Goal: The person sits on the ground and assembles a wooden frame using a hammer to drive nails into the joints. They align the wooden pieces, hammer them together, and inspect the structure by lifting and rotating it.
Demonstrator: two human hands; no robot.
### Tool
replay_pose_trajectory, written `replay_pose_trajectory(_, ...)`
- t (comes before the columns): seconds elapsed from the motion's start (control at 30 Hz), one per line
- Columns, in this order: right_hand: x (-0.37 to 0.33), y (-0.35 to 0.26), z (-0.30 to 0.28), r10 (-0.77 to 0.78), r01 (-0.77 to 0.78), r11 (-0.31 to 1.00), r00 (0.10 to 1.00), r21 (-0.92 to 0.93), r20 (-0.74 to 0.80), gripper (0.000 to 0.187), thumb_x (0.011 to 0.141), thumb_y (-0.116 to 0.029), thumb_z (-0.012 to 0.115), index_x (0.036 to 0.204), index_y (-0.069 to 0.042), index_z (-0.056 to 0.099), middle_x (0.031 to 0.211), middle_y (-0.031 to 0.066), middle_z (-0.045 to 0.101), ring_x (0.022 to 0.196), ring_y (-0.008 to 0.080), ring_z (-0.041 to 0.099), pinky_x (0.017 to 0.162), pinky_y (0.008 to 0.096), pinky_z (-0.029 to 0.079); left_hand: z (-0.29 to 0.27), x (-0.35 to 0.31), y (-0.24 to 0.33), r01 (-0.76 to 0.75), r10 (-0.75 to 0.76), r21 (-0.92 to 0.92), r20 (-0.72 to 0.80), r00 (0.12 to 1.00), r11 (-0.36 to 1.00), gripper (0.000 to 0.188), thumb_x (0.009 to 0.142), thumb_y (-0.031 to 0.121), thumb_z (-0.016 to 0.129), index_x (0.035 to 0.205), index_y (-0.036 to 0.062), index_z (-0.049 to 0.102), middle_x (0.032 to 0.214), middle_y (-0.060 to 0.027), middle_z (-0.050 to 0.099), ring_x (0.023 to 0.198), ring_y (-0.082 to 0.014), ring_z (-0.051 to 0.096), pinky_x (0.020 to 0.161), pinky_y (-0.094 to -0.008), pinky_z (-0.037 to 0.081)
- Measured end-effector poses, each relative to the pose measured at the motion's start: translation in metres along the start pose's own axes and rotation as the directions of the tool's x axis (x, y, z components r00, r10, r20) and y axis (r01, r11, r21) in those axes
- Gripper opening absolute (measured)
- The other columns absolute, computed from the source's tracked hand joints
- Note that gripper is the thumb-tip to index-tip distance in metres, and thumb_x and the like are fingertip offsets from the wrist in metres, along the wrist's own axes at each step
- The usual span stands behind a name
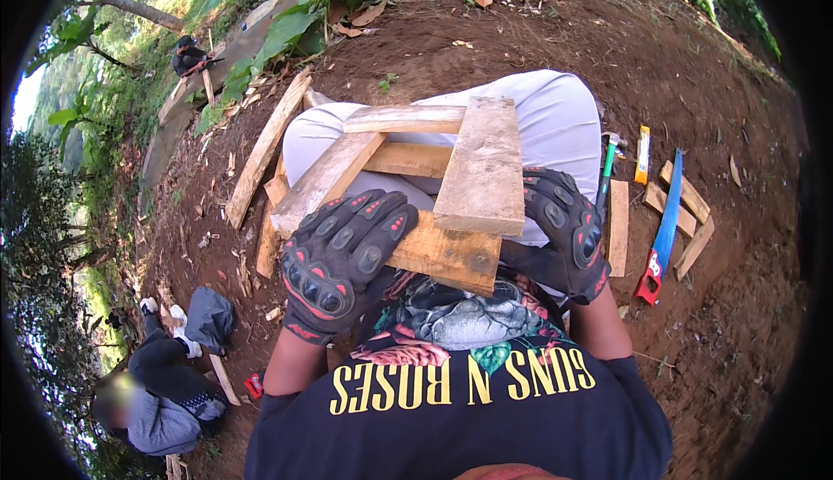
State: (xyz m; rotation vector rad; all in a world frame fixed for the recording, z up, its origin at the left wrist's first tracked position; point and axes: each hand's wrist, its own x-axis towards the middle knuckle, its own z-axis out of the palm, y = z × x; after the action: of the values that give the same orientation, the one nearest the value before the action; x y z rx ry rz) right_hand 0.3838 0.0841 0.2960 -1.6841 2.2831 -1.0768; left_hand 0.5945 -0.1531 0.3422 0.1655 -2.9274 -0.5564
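Note:
A rough wooden frame (479, 163) of several sawn boards rests across my lap, over light-coloured trousers. My left hand (343, 259), in a black glove with red marks, is closed over its near left corner, fingers lying across the near board (447, 250). At the near right corner, my right hand (562, 230) in the matching glove holds the frame's edge; its fingers lie along the right board (486, 168) and the thumb reaches beneath. Part of the thumb and the underside of the frame are hidden.
On the soil at right lie a green-handled hammer (608, 166), a yellow box (642, 155), a blue-bladed handsaw (669, 220) and several wood offcuts (619, 228). A long board (269, 149) lies left of my knee. Two people (165, 393) sit farther left.

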Motion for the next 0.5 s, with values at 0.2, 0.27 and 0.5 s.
replay_pose_trajectory(0.2,0.003,-0.013,-0.012,-0.078,0.074,0.994,0.996,0.083,0.048,0.059,0.068,-0.024,0.096,0.123,-0.011,0.077,0.128,0.0127,0.075,0.120,0.0397,0.070,0.100,0.0524,0.055,-0.001,0.003,0.001,0.000,0.000,-0.001,-0.012,1.000,1.000,0.048,0.079,0.020,0.082,0.127,0.0167,0.075,0.136,-0.0077,0.076,0.126,-0.0315,0.072,0.109,-0.0501,0.054)
replay_pose_trajectory(0.27,0.004,-0.013,-0.011,-0.105,0.101,0.992,0.993,0.071,0.059,0.057,0.069,-0.025,0.095,0.122,-0.012,0.078,0.128,0.0123,0.075,0.120,0.0392,0.070,0.101,0.0527,0.054,-0.002,0.004,0.001,0.001,-0.001,-0.010,-0.019,1.000,1.000,0.048,0.079,0.019,0.082,0.127,0.0166,0.075,0.135,-0.0078,0.076,0.125,-0.0313,0.072,0.108,-0.0498,0.055)
replay_pose_trajectory(0.5,0.006,-0.006,-0.011,-0.127,0.126,0.992,0.990,0.019,0.061,0.054,0.070,-0.027,0.093,0.119,-0.014,0.076,0.125,0.0098,0.074,0.122,0.0370,0.070,0.102,0.0530,0.054,0.005,0.005,-0.004,-0.020,0.020,0.009,-0.038,0.999,1.000,0.049,0.080,0.018,0.083,0.128,0.0166,0.074,0.133,-0.0077,0.076,0.124,-0.0312,0.073,0.106,-0.0498,0.056)
